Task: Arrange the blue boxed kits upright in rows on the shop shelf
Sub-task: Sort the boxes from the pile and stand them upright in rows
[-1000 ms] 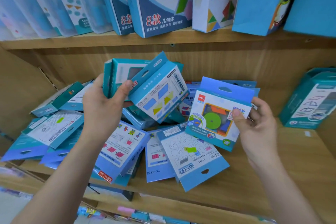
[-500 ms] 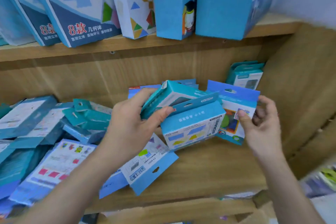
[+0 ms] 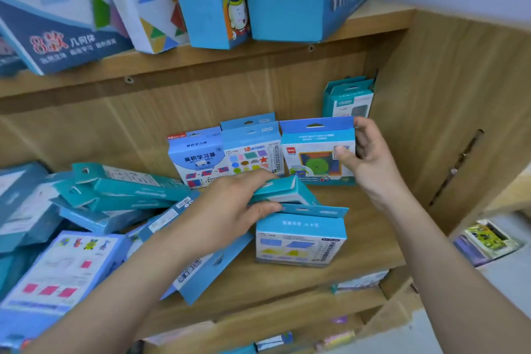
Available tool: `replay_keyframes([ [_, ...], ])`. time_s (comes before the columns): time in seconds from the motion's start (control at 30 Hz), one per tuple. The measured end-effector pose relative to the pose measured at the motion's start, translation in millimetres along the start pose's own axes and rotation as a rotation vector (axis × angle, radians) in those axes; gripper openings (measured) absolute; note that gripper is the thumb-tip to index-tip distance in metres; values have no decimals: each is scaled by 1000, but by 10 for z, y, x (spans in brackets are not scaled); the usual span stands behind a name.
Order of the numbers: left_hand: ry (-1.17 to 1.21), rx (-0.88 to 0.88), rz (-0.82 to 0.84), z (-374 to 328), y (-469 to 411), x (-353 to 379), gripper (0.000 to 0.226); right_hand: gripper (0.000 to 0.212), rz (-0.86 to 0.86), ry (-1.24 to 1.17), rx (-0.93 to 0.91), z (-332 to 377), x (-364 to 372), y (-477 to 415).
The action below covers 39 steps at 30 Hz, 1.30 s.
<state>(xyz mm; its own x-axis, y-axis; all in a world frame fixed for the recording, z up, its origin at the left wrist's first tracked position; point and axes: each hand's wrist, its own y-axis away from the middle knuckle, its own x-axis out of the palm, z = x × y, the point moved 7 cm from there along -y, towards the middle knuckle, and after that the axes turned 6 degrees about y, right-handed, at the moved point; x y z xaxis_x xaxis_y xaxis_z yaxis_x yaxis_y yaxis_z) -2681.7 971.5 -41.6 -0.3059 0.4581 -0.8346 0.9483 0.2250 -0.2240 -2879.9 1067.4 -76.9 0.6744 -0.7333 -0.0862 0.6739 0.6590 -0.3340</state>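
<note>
**On the light brown wooden shop shelf (image 3: 287, 282), one more box goes in the row**

At the back of the shelf, two blue card boxes (image 3: 198, 161) stand up side by side. Their pictures face out so shoppers can see them. The right hand (image 3: 370, 164) holds a blue card box with a green circle picture (image 3: 317, 152) just beside them, standing tall. Its fingers (image 3: 369, 138) are clamped on the right edge of the box, thumb in front, so the box can go in straight as the next one in the row.

The left hand (image 3: 230, 210) is lower down. It pinches a flat teal card box (image 3: 287, 191) between thumb and fingers, ready for its turn. Right under that is a blue box with yellow and blue shapes (image 3: 300, 238). I cannot tell if the hand holds it too or if it rests on the shelf.

A messy pile of blue boxes (image 3: 86, 210) lies to the left and needs standing up. I think the job has only just begun.
</note>
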Motion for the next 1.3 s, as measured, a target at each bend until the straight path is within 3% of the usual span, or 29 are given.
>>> replay_keyframes([
  [0.2,-106,-83,35,127,-31,-80,48,36,239,-40,161,-308,400,-78],
  [0.37,-230,-132,38,167,-97,-179,52,44,291,-146,288,-609,492,-77],
  [0.47,-226,-182,27,234,-134,-234,54,45,339,-51,306,-552,475,-91],
  [0.57,-161,-223,39,320,-155,-244,52,58,217,139,260,-258,257,-10],
  [0.63,-127,-241,37,352,-165,-240,52,66,131,233,125,88,99,157],
  [0.77,6,-263,22,430,-193,-257,40,83,479,434,42,325,355,608],
  [0.87,99,-194,-62,424,-232,-345,33,77,461,496,98,142,458,681],
  [0.97,212,-245,-314,533,-211,-562,25,59,357,431,116,52,439,653],
  [1.07,519,-316,-525,700,-125,-786,32,49,326,400,97,47,436,655],
  [1.13,657,-326,-538,724,-81,-855,33,46,329,426,94,56,450,652],
  [1.3,686,-297,-573,669,-29,-916,30,55,307,516,72,149,427,650],
])
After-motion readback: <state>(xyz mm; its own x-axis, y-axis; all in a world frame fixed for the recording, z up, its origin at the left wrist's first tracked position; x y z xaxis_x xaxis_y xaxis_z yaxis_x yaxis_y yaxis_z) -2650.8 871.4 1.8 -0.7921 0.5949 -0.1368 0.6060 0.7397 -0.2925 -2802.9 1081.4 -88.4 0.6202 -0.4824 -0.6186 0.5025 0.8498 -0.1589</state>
